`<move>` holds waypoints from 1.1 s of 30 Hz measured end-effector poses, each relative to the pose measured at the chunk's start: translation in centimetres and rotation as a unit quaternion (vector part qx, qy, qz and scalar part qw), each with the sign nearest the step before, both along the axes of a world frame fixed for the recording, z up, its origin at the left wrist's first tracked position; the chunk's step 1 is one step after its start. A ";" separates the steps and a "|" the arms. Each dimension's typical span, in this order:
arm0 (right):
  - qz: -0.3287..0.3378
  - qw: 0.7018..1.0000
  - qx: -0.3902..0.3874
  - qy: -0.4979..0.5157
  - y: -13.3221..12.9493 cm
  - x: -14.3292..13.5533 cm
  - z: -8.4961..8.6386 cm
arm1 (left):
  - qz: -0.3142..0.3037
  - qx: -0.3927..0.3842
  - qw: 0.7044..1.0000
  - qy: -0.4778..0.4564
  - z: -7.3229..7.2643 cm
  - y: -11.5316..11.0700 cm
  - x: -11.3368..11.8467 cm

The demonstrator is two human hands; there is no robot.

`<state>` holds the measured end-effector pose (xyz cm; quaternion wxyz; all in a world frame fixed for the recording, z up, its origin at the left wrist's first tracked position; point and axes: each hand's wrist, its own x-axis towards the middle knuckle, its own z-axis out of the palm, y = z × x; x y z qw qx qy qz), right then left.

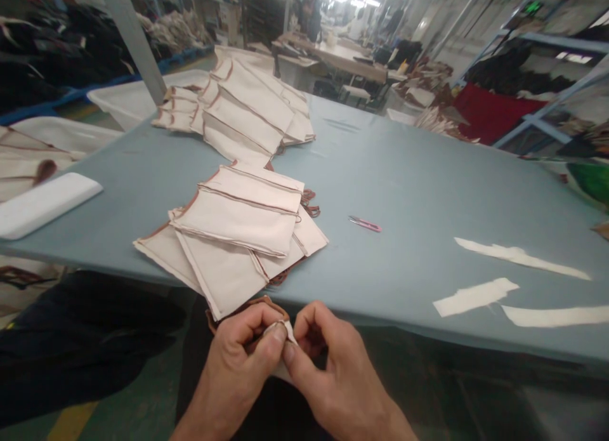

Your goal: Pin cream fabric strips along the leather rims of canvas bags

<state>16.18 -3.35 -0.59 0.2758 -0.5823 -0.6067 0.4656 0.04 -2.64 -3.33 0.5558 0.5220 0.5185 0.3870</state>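
My left hand (247,352) and my right hand (328,358) meet just below the table's near edge. Both pinch a piece of cream fabric (288,332) between thumbs and forefingers; brown trim (259,303) shows behind the left fingers. Most of this piece is hidden by my hands, so its full shape cannot be made out. Right in front lies a loose stack of cream cloth pieces (238,222) with brown edging. Pink-handled thread snips (365,224) rest on the table to the right of that stack.
A larger pile of cream sewn pieces (247,105) lies farther back on the blue-grey table (380,168). Fabric strips (476,296) lie at the right. A white plastic object (52,203) sits at the left edge, beside white bins (61,135). A pole (136,44) rises behind.
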 end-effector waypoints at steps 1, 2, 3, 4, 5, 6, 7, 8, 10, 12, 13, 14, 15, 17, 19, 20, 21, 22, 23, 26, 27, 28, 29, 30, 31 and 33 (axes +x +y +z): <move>-0.002 0.999 -0.031 0.039 0.0 0.0 -0.2 | 0.005 -0.008 1.000 -0.021 0.0 0.0 0.0; -0.005 0.995 -0.057 0.077 0.0 -0.1 -0.5 | 0.016 -0.022 0.999 -0.047 -0.2 0.0 0.1; -0.011 0.991 -0.076 0.109 -0.1 -0.2 -0.9 | 0.030 -0.040 0.996 -0.075 -0.3 0.0 0.2; -0.021 0.987 -0.089 0.133 -0.2 -0.4 -1.4 | 0.044 -0.060 0.992 -0.097 -0.6 -0.1 0.4; -0.033 0.984 -0.094 0.147 -0.4 -0.5 -1.9 | 0.057 -0.080 0.989 -0.112 -0.8 -0.2 0.6; -0.047 0.983 -0.094 0.152 -0.6 -0.7 -2.5 | 0.068 -0.097 0.986 -0.118 -1.1 -0.4 0.8; -0.060 0.983 -0.091 0.150 -0.8 -0.9 -3.0 | 0.074 -0.108 0.984 -0.119 -1.5 -0.6 1.1; -0.072 0.983 -0.086 0.147 -1.1 -1.2 -3.4 | 0.082 -0.116 0.983 -0.116 -1.8 -0.8 1.3; -0.086 0.980 -0.084 0.159 -1.7 -1.5 -4.2 | 0.108 -0.129 0.978 -0.119 -2.5 -1.1 1.7; -0.095 0.970 -0.095 0.201 -2.3 -1.7 -4.8 | 0.140 -0.149 0.969 -0.139 -3.0 -1.4 2.0; -0.101 0.965 -0.101 0.221 -2.6 -1.7 -5.0 | 0.152 -0.162 0.963 -0.151 -3.2 -1.5 2.1; -0.109 0.960 -0.105 0.235 -2.8 -1.7 -5.1 | 0.160 -0.173 0.959 -0.159 -3.3 -1.6 2.2; -0.120 0.958 -0.107 0.239 -3.0 -1.5 -5.2 | 0.160 -0.179 0.957 -0.160 -3.3 -1.7 2.3; -0.130 0.958 -0.116 0.227 -3.2 -1.0 -5.2 | 0.140 -0.157 0.969 -0.130 -3.1 -1.8 2.2; -0.105 0.962 -0.143 0.205 -3.3 -0.3 -5.1 | 0.102 -0.102 0.987 -0.072 -2.8 -1.9 1.8; -0.092 0.966 -0.152 0.189 -3.3 0.1 -5.0 | 0.082 -0.076 0.993 -0.043 -2.6 -2.0 1.6; -0.084 0.971 -0.154 0.166 -3.3 0.3 -5.0 | 0.064 -0.056 0.996 -0.017 -2.5 -2.0 1.3; -0.081 0.976 -0.146 0.140 -3.4 0.5 -5.0 | 0.047 -0.044 0.998 0.003 -2.4 -2.0 1.0; -0.086 0.981 -0.130 0.114 -3.4 0.6 -5.0 | 0.028 -0.038 0.999 0.017 -2.3 -2.0 0.6; -0.094 0.989 -0.096 0.064 -3.5 0.5 -4.9 | -0.040 -0.039 0.997 0.047 -2.0 -1.8 -0.6; -0.089 0.990 -0.095 0.055 -3.5 0.4 -4.8 | -0.062 -0.044 0.995 0.060 -1.9 -1.7 -0.9; -0.082 0.991 -0.098 0.045 -3.4 0.3 -4.6 | -0.081 -0.048 0.993 0.073 -1.9 -1.5 -1.2; -0.073 0.992 -0.102 0.033 -3.4 0.2 -4.4 | -0.096 -0.051 0.990 0.084 -1.8 -1.4 -1.3; -0.063 0.992 -0.106 0.019 -3.3 0.2 -4.2 | -0.109 -0.052 0.989 0.088 -1.8 -1.3 -1.4; -0.055 0.993 -0.107 0.006 -3.2 0.1 -4.0 | -0.117 -0.052 0.988 0.082 -1.8 -1.2 -1.3; -0.050 0.994 -0.097 -0.009 -2.9 0.1 -3.6 | -0.110 -0.051 0.991 0.056 -1.9 -0.8 -0.7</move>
